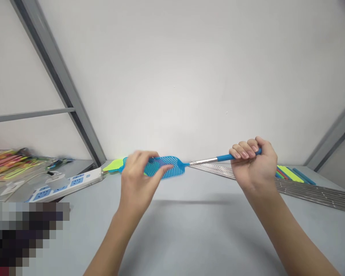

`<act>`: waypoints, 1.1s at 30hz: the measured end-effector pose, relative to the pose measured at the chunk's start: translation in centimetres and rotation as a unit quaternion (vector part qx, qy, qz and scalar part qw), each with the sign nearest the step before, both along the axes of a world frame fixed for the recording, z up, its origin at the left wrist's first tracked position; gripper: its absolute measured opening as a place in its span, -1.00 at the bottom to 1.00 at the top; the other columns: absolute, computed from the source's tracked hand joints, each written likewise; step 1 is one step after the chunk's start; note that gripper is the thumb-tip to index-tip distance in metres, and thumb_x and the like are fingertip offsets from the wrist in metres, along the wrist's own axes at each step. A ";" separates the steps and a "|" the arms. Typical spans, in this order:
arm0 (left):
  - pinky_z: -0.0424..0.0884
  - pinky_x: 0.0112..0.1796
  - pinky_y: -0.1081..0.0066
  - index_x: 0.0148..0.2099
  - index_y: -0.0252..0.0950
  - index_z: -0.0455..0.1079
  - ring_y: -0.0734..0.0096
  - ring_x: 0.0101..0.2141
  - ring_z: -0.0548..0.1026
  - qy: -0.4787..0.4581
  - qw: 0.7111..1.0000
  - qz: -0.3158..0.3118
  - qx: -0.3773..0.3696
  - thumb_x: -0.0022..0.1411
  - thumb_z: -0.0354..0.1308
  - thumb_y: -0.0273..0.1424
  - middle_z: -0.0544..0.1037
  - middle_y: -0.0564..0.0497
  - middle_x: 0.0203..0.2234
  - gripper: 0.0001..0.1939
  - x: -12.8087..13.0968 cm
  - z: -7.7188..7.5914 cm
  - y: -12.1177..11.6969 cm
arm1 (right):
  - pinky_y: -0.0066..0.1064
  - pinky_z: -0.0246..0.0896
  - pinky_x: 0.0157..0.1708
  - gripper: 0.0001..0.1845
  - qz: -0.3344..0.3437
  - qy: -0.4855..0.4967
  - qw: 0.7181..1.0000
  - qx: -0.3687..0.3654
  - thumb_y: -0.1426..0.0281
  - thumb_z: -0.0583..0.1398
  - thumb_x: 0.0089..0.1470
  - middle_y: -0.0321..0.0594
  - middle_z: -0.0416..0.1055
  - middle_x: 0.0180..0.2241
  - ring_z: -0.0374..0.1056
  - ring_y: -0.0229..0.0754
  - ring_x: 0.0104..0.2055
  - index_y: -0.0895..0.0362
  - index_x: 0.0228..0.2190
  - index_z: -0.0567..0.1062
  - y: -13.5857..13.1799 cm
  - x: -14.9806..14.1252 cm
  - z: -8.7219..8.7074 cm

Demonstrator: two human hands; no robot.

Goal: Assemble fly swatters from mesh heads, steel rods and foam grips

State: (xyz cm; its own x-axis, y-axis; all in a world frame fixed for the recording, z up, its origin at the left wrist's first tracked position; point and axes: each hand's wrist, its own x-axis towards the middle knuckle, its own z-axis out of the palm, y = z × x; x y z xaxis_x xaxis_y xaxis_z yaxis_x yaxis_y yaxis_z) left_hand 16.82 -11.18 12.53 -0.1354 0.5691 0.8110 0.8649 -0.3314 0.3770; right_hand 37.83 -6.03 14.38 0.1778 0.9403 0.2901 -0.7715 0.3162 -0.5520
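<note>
A blue fly swatter point(178, 168) with a perforated head and a metal shaft is held level above the table. My right hand point(254, 165) is closed around its blue handle point(225, 157), with fingers wrapped and thumb along the end. At the other end, my left hand point(140, 174) grips the swatter's head between thumb and fingers, hiding part of it. Behind my left hand lie swatter heads, a yellow-green one point(114, 165) showing most. Beyond my right hand is a row of metal rods point(313, 195).
Coloured handle tubes point(290, 174) lie at the right beside the rods. A white power strip point(71, 186) with blue sockets is at the left, near plastic-wrapped colourful items point(14, 165). Grey frame posts point(57, 73) and a white wall point(172, 76) stand behind the grey table point(189, 237).
</note>
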 end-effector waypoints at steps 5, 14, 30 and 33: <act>0.26 -0.31 0.31 -0.41 -0.23 0.27 0.30 -0.31 0.27 -0.027 0.981 0.038 0.188 -0.14 0.25 -0.29 0.22 0.01 -0.38 -0.75 -0.5 3.6 2.3 | -0.37 0.24 -0.41 -0.78 0.018 -0.084 0.996 -0.014 0.29 0.02 -0.03 -0.33 0.16 -0.58 0.22 -0.31 -0.49 0.11 -0.62 0.21 0.8 0.0 0.1; 0.32 -0.18 0.23 -0.09 -0.07 0.17 0.18 -0.07 0.18 -0.119 0.965 -0.008 0.233 -0.21 0.31 -0.29 0.10 -0.04 -0.08 -0.41 -1.1 3.7 3.2 | -0.58 -0.09 -0.76 -0.81 0.066 -0.241 0.968 -0.015 0.27 0.06 -0.03 -0.47 -0.07 -0.76 -0.12 -0.44 -0.75 0.14 -0.49 0.33 0.4 1.0 0.7; 0.37 -0.26 0.26 -0.19 -0.31 0.37 0.24 -0.26 0.42 -0.398 0.828 -0.346 -0.190 0.07 0.06 -0.23 0.47 -0.08 -0.28 -0.69 -6.0 3.9 6.1 | -0.52 0.11 -0.59 -0.80 0.039 -0.357 0.933 0.018 0.25 0.11 -0.05 -0.33 0.15 -0.60 0.15 -0.34 -0.55 0.10 -0.38 0.38 1.9 1.6 0.1; 0.36 -0.27 0.27 -0.15 -0.28 0.36 0.28 -0.32 0.44 -0.353 0.848 -0.347 -0.190 0.07 0.06 -0.22 0.49 -0.05 -0.34 -0.67 -6.2 3.7 6.0 | -0.53 0.10 -0.61 -0.79 0.027 -0.372 0.928 0.000 0.24 0.13 -0.06 -0.31 0.17 -0.59 0.13 -0.34 -0.55 0.10 -0.38 0.39 2.6 2.0 -0.3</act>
State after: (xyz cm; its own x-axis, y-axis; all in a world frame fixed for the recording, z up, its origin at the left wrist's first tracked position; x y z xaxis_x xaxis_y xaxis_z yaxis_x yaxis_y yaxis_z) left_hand 10.62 -5.18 16.24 -0.0363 0.9129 0.4065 0.0248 -0.4058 0.9136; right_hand 39.81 -3.43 14.05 -0.1197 0.9418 0.3141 -0.1921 0.2885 -0.9380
